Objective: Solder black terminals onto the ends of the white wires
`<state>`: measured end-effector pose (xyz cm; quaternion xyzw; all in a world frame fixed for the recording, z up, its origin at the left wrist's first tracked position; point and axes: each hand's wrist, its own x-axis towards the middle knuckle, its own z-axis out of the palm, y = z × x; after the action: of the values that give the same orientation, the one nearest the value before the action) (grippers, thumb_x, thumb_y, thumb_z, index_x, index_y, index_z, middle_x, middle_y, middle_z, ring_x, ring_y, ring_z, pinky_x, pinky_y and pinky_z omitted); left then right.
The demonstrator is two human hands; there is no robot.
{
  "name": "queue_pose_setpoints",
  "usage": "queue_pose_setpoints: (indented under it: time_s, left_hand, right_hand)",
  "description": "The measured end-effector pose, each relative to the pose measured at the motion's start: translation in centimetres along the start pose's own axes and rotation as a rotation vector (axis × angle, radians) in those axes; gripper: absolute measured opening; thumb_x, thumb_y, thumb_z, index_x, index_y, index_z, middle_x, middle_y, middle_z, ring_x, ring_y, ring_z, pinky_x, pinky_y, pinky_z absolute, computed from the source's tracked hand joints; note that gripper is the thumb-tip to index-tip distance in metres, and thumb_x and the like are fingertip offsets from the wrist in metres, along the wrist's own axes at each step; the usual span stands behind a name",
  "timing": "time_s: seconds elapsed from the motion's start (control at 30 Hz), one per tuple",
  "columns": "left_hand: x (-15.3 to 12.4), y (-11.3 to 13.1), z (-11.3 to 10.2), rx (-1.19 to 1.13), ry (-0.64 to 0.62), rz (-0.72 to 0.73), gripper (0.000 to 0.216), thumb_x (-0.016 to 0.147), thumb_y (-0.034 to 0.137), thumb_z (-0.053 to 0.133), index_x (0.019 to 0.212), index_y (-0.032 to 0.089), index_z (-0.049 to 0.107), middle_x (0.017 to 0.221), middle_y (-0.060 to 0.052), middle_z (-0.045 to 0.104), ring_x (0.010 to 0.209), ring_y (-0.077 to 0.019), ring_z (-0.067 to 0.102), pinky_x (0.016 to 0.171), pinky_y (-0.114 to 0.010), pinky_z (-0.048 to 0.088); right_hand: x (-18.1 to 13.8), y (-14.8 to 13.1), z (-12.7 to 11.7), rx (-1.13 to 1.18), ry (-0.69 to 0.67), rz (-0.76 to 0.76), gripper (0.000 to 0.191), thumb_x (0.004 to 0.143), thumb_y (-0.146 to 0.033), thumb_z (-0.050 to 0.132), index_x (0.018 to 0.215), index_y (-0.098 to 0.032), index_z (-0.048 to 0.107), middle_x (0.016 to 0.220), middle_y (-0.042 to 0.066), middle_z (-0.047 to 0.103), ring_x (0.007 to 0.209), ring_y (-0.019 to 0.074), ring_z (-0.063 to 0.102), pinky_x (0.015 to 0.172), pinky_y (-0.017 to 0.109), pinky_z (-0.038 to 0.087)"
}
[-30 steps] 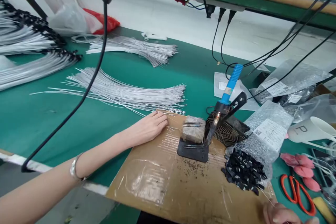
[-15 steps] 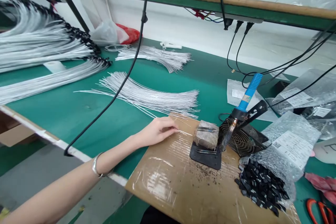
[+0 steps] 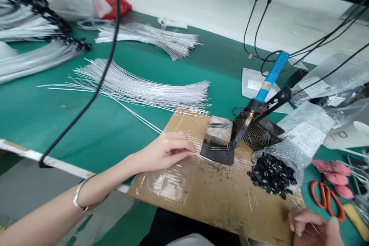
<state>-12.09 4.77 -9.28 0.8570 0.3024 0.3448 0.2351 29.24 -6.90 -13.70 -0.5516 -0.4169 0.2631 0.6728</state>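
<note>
My left hand (image 3: 168, 150) pinches white wires (image 3: 144, 121) between thumb and fingers over the cardboard sheet (image 3: 187, 196). Their short ends poke out past the fingertips, close to the black plate under the stone-like block (image 3: 219, 130). My right hand (image 3: 314, 226), partly cut off at the lower right, has curled fingers around a thin silvery wire (image 3: 296, 204). A blue-handled soldering iron (image 3: 272, 78) rests in its stand, apart from both hands. Small black pieces (image 3: 272, 175) lie heaped between the stand and my right hand.
Bundles of white wires (image 3: 150, 88) lie on the green mat (image 3: 95, 117). A black cable (image 3: 106, 69) hangs across the left side. Red-handled scissors (image 3: 327, 200), a bubble-wrap bag (image 3: 305, 134) and a white bottle (image 3: 348, 134) stand or lie at right.
My view has tilted down and shifted right. My right hand has come into view with a thin wire. My left hand's wire ends are now lower, in front of the black plate.
</note>
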Motion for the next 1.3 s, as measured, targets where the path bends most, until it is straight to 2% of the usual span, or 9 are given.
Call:
queue_pose_setpoints:
  time_s: [0.1, 0.2, 0.4, 0.53, 0.7, 0.93, 1.03, 1.2, 1.3]
  left_hand:
    - [0.0, 0.4, 0.8, -0.003, -0.009, 0.027, 0.018, 0.107, 0.016, 0.062, 0.101, 0.018, 0.079, 0.083, -0.003, 0.078, 0.072, -0.0157, 0.071, 0.066, -0.026, 0.052]
    - [0.0, 1.1, 1.3, 0.019, -0.023, 0.067, 0.018, 0.107, 0.015, 0.061, 0.101, 0.016, 0.077, 0.081, -0.003, 0.076, 0.07, -0.0158, 0.069, 0.064, -0.026, 0.05]
    - [0.7, 3.2, 1.4, 0.075, -0.056, 0.143, 0.025, 0.111, 0.017, 0.052, 0.098, 0.015, 0.074, 0.078, -0.003, 0.075, 0.066, -0.0157, 0.065, 0.062, -0.027, 0.048]
    - [1.0, 4.4, 1.5, 0.02, -0.121, 0.102, 0.026, 0.11, 0.017, 0.051, 0.095, 0.016, 0.072, 0.073, -0.002, 0.071, 0.063, -0.0157, 0.062, 0.058, -0.028, 0.046]
    - [1.0, 4.8, 1.6, -0.086, -0.166, 0.034, 0.022, 0.106, 0.014, 0.054, 0.092, 0.016, 0.071, 0.072, -0.001, 0.07, 0.062, -0.015, 0.062, 0.056, -0.027, 0.046]
    - [1.1, 5.5, 1.4, -0.071, -0.169, -0.035, 0.022, 0.101, 0.009, 0.054, 0.088, 0.015, 0.071, 0.069, 0.0, 0.064, 0.059, -0.0132, 0.054, 0.056, -0.027, 0.038]
    - [1.5, 5.7, 0.9, -0.16, -0.226, -0.146, 0.021, 0.1, 0.011, 0.056, 0.085, 0.014, 0.07, 0.066, 0.002, 0.061, 0.056, -0.0105, 0.048, 0.053, -0.025, 0.034]
    - [2.9, 5.0, 0.1, -0.551, -0.457, -0.434, 0.02, 0.095, 0.022, 0.064, 0.075, 0.016, 0.066, 0.063, 0.003, 0.06, 0.055, -0.0091, 0.047, 0.049, -0.02, 0.034]
    - [3.4, 5.0, 0.0, -0.638, -0.498, -0.464, 0.021, 0.094, 0.024, 0.064, 0.075, 0.016, 0.065, 0.064, 0.002, 0.06, 0.055, -0.0097, 0.048, 0.05, -0.02, 0.035]
  right_hand:
    - [-1.5, -1.0, 1.9, -0.057, 0.107, -0.034, 0.055, 0.085, -0.068, 0.079, 0.06, -0.02, 0.079, 0.048, 0.005, 0.059, 0.048, 0.0184, 0.054, 0.047, 0.033, 0.04]
    - [-3.9, -2.3, 4.4, -0.155, 0.05, -0.022, 0.04, 0.088, -0.052, 0.084, 0.069, -0.017, 0.08, 0.06, 0.005, 0.068, 0.055, 0.0172, 0.059, 0.051, 0.03, 0.043]
    - [-7.0, -4.6, 10.8, -0.165, -0.324, 0.25, 0.019, 0.087, -0.037, 0.084, 0.077, -0.021, 0.08, 0.072, 0.0, 0.066, 0.054, 0.0106, 0.052, 0.05, 0.024, 0.043]
    - [-7.5, -4.5, 14.0, -0.067, -0.486, 0.332, 0.008, 0.082, -0.027, 0.086, 0.084, -0.021, 0.08, 0.077, 0.001, 0.068, 0.061, 0.012, 0.059, 0.053, 0.023, 0.049]
    - [-7.6, -3.5, 15.1, -0.039, -0.525, 0.219, 0.018, 0.094, -0.03, 0.078, 0.079, -0.02, 0.077, 0.073, 0.0, 0.065, 0.054, 0.0094, 0.053, 0.046, 0.021, 0.045]
    - [-8.3, -3.6, 14.6, -0.004, -0.385, 0.217, 0.021, 0.096, -0.025, 0.076, 0.076, -0.02, 0.073, 0.068, -0.003, 0.061, 0.044, 0.006, 0.049, 0.041, 0.02, 0.039]
    - [-8.3, -3.4, 14.2, -0.017, -0.361, 0.033, 0.013, 0.094, -0.014, 0.076, 0.086, -0.023, 0.078, 0.074, -0.002, 0.069, 0.046, 0.0073, 0.057, 0.042, 0.019, 0.046]
    - [-8.3, -2.8, 13.2, -0.181, -0.428, -0.445, 0.036, 0.088, 0.0, 0.075, 0.113, -0.025, 0.081, 0.085, 0.003, 0.081, 0.064, 0.0156, 0.075, 0.059, 0.026, 0.064]
    - [-8.7, -2.6, 12.8, -0.215, -0.396, -0.526, 0.041, 0.087, 0.001, 0.076, 0.119, -0.025, 0.08, 0.086, 0.003, 0.082, 0.062, 0.0161, 0.074, 0.058, 0.027, 0.064]
